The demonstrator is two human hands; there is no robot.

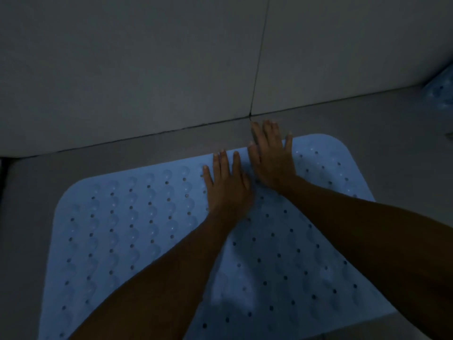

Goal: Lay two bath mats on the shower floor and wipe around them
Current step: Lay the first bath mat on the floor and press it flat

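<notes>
bath mat (137,231): light blue, rows of dark holes and bumps | floor (367,114): grey | wall (122,69): grey

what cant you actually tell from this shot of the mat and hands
- Blue mat, head view: its near edge is cut off by the frame bottom; both forearms cover its middle.
- Second mat: only a corner shows at the right edge, dim and blurred.
- Left hand and right hand: flat, fingers straight; pressing force unknowable.
- No wiping cloth in view.
</notes>
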